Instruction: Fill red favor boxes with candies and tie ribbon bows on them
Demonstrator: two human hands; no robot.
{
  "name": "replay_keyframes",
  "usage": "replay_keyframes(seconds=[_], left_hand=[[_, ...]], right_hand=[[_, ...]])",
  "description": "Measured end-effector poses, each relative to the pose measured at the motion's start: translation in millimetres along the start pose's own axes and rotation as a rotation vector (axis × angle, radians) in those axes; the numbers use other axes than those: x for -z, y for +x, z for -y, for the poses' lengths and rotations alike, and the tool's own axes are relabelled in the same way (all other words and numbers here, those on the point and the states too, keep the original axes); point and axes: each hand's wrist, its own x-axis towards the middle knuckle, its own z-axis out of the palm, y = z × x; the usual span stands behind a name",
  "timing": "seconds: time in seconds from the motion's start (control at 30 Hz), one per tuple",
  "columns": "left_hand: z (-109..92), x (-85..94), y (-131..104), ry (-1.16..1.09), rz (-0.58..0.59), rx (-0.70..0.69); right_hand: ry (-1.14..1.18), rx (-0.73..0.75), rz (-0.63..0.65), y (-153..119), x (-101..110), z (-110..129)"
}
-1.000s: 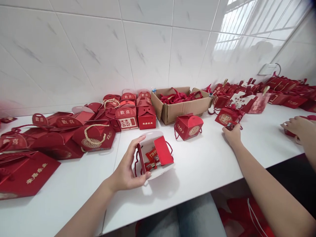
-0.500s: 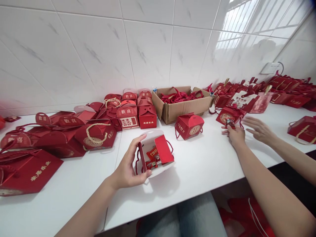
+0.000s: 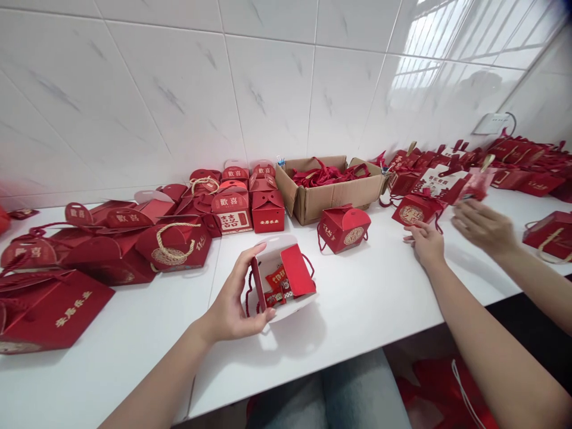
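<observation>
My left hand [image 3: 235, 304] grips an open red gift box [image 3: 298, 271] by its side, tilted toward me above the white table. Several red-wrapped candies [image 3: 277, 280] lie inside it, and twisted dark red cord handles hang at its sides. Farther right, my right hand [image 3: 428, 245] is at the table with its fingers stretched out and nothing visible in them. Just beyond these fingers is a red gift box [image 3: 415, 210] with a gold round emblem. A closed red gift box [image 3: 344, 228] stands between my two hands.
A co-worker's hand [image 3: 485, 226], blurred, is to the right of mine, with something small and dark at its fingertips. A cardboard box [image 3: 339, 199] of red ribbons stands by the tiled wall. Red gift boxes [image 3: 179, 244] crowd the left; more red packages [image 3: 518, 161] fill the right.
The small wrapped candy in my right hand has left it. The co-worker's hand has moved right and toward me, away from my fingers. My left hand and its box stay put.
</observation>
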Motion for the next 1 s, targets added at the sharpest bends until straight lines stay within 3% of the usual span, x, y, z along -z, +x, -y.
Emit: replay_keyframes(seconds=[0.13, 0.47, 0.73, 1.0], left_hand=[[0, -0.2, -1, -0.002, 0.004, -0.006], [0, -1.4, -6, -0.017, 0.059, -0.050], [-5, -2.4, -4, -0.054, 0.077, -0.037], [-3, -2.7, -5, -0.103, 0.096, -0.011]], right_hand=[[-0.029, -0.062, 0.030, -1, -5, -14], [-0.077, -0.073, -0.022, -8, 0, -6], [-0.486, -0.019, 0.119, -8, -3, 3], [-0.592, -0.005, 0.161, -14, -2, 14]])
